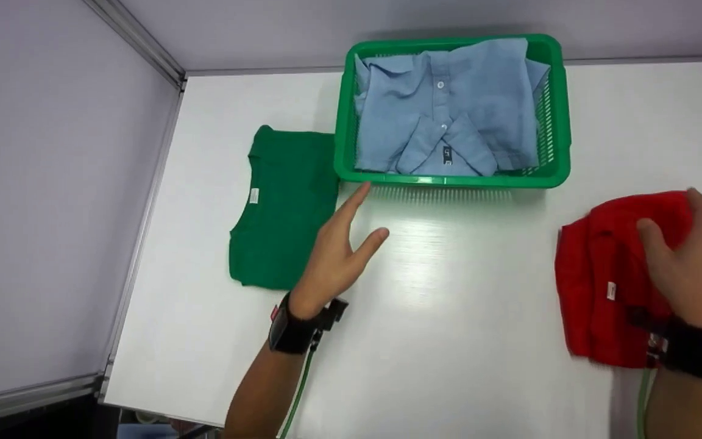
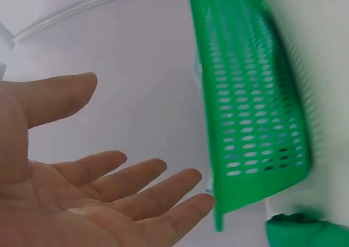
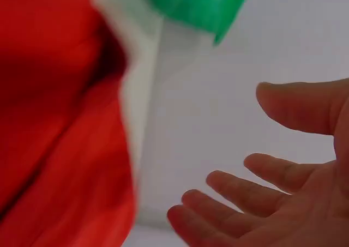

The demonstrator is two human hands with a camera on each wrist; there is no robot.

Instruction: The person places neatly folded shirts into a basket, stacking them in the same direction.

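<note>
A green plastic basket (image 1: 555, 122) stands at the back of the white table (image 1: 448, 286) with a light blue button shirt (image 1: 448, 110) lying in it. My left hand (image 1: 368, 213) hovers open, its fingers straight and reaching to the basket's near left corner; the left wrist view shows the empty palm (image 2: 142, 138) beside the basket wall (image 2: 251, 110). A folded green T-shirt (image 1: 284, 207) lies just left of that hand. My right hand (image 1: 671, 213) hovers open over a crumpled red garment (image 1: 595, 286) at the right, empty-palmed (image 3: 229, 149) beside the red cloth (image 3: 54, 121).
A pale wall panel with an aluminium frame (image 1: 144, 201) runs along the table's left edge, and another wall closes the back. The near table edge lies below my left forearm. Bare tabletop spreads between the green T-shirt and the red garment.
</note>
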